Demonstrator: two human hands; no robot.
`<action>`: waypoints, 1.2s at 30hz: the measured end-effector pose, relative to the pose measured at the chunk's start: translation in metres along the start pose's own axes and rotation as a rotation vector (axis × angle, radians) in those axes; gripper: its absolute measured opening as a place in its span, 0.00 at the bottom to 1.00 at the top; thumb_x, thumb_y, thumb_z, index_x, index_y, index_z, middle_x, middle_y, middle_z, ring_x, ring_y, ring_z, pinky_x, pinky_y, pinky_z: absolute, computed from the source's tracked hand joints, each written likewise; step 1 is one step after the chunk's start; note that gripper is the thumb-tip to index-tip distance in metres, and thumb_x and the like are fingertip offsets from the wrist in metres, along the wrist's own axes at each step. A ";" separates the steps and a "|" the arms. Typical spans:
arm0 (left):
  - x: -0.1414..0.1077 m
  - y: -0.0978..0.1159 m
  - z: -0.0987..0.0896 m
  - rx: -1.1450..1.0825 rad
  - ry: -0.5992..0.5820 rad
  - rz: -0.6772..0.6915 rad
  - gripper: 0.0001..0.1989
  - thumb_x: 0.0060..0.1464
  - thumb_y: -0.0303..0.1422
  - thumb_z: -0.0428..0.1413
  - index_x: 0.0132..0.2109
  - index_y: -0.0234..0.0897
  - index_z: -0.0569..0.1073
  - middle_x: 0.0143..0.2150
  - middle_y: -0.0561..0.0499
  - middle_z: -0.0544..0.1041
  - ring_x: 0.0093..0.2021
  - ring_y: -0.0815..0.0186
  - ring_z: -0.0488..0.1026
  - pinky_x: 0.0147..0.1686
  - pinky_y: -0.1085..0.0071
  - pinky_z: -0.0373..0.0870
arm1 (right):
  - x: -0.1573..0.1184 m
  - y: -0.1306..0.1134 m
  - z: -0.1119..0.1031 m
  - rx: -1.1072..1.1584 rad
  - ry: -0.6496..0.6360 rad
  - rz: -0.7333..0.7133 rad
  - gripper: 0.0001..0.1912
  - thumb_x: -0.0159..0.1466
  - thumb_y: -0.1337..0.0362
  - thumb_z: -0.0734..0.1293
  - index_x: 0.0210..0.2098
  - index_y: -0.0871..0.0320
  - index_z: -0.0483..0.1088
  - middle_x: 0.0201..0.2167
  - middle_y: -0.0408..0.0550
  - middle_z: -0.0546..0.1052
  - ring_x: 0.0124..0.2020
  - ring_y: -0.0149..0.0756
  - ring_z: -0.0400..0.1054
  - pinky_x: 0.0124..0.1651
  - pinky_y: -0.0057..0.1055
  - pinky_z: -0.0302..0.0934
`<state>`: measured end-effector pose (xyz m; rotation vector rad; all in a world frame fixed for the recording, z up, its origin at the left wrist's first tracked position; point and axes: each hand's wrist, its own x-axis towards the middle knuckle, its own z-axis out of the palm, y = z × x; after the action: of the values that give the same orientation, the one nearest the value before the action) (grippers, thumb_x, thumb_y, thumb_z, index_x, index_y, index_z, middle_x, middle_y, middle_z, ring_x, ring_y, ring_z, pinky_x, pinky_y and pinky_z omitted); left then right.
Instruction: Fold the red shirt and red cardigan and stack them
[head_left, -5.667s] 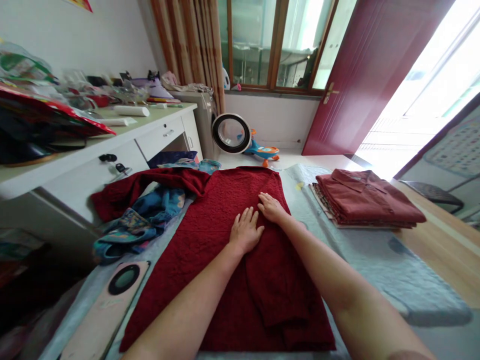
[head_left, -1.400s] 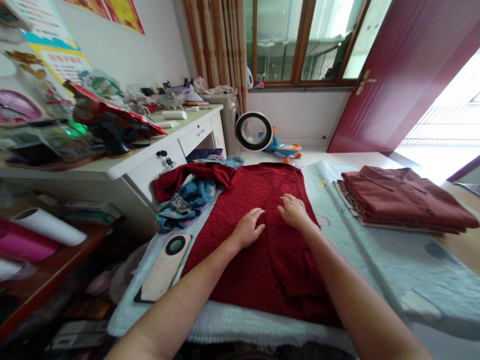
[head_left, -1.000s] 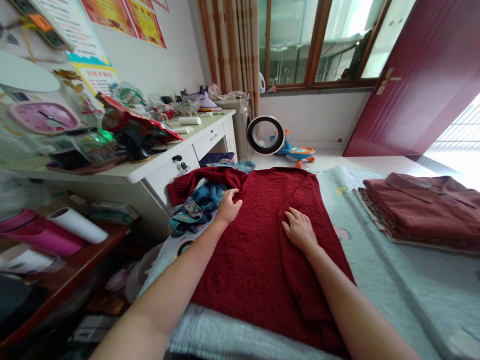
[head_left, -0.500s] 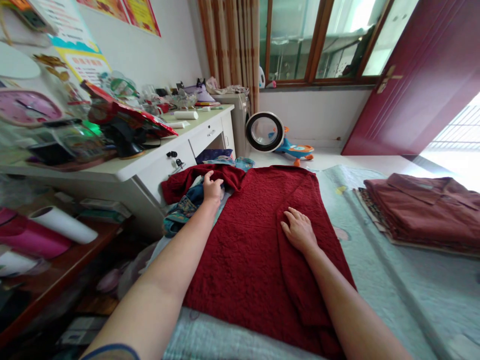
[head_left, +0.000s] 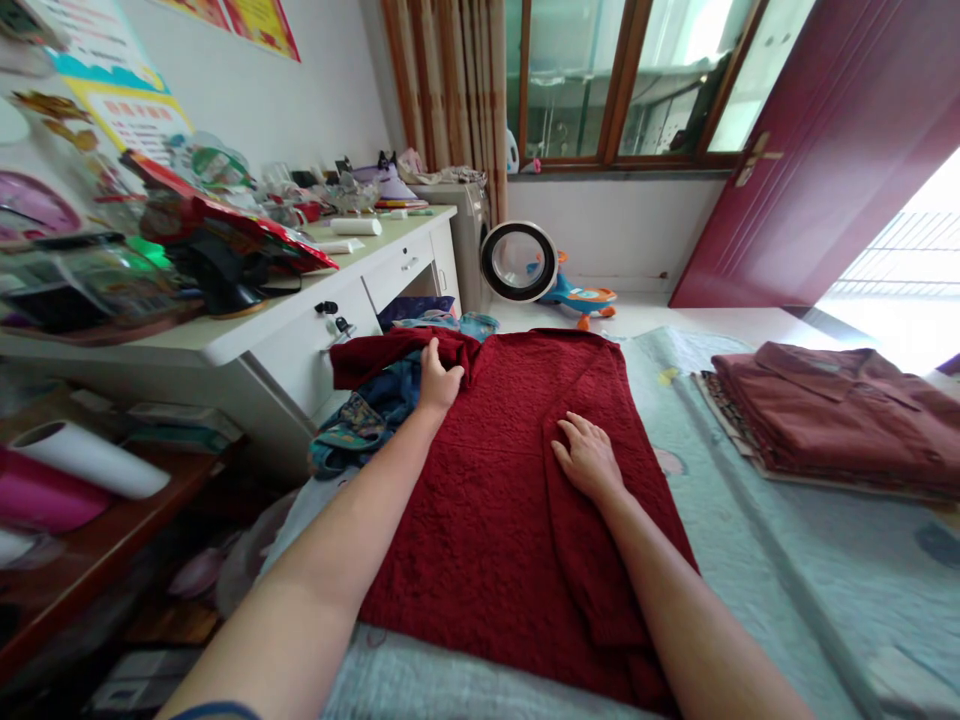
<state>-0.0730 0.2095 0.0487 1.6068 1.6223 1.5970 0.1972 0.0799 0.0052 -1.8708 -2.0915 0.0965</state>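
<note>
A dark red, textured sweater [head_left: 480, 500] lies spread on the bed, one sleeve folded down along its right side. My left hand [head_left: 438, 384] is at the sweater's upper left, thumb and fingers closed on the other sleeve, which stretches out to the left. Some of those fingertips are hidden by cloth. Flat on the folded right sleeve rests my right hand [head_left: 591, 458], fingers extended. Under and beside the left sleeve is a heap of blue patterned clothes [head_left: 356, 430].
A stack of folded clothes with a brownish-red shirt [head_left: 840, 410] on top sits on the pale blue bedcover [head_left: 750, 560] at right. A white desk [head_left: 300, 350] full of items stands at left. Beyond the bed are a washer's open round door [head_left: 519, 262] and a ride-on toy [head_left: 581, 297].
My left hand has moved slightly right and turned, its fingers closing on the left sleeve, which has shifted and straightened. My right hand stays on the folded sleeve. The view has turned slightly right.
</note>
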 end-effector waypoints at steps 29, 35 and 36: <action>-0.115 0.025 -0.102 0.977 -0.723 0.052 0.25 0.58 0.30 0.53 0.62 0.35 0.64 0.59 0.37 0.69 0.55 0.54 0.72 0.54 0.61 0.68 | 0.064 -0.072 -0.035 0.007 0.019 -0.126 0.24 0.62 0.63 0.64 0.58 0.57 0.66 0.55 0.53 0.70 0.52 0.45 0.63 0.52 0.35 0.59; -0.117 0.028 -0.108 0.839 -0.761 -0.003 0.29 0.57 0.27 0.53 0.65 0.32 0.61 0.60 0.36 0.69 0.58 0.53 0.70 0.58 0.61 0.65 | 0.078 -0.086 -0.005 0.080 -0.062 -0.067 0.24 0.62 0.68 0.63 0.57 0.51 0.66 0.50 0.53 0.72 0.50 0.45 0.65 0.48 0.37 0.61; -0.117 0.028 -0.109 0.791 -0.785 0.008 0.29 0.56 0.26 0.53 0.65 0.32 0.62 0.59 0.36 0.70 0.59 0.54 0.69 0.58 0.62 0.64 | 0.080 -0.084 -0.003 0.105 -0.074 -0.054 0.20 0.62 0.69 0.62 0.53 0.51 0.69 0.47 0.53 0.74 0.49 0.44 0.66 0.48 0.37 0.61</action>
<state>-0.1178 0.0536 0.0534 2.1868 1.8121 0.1527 0.1112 0.1462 0.0463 -1.7742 -2.1399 0.2609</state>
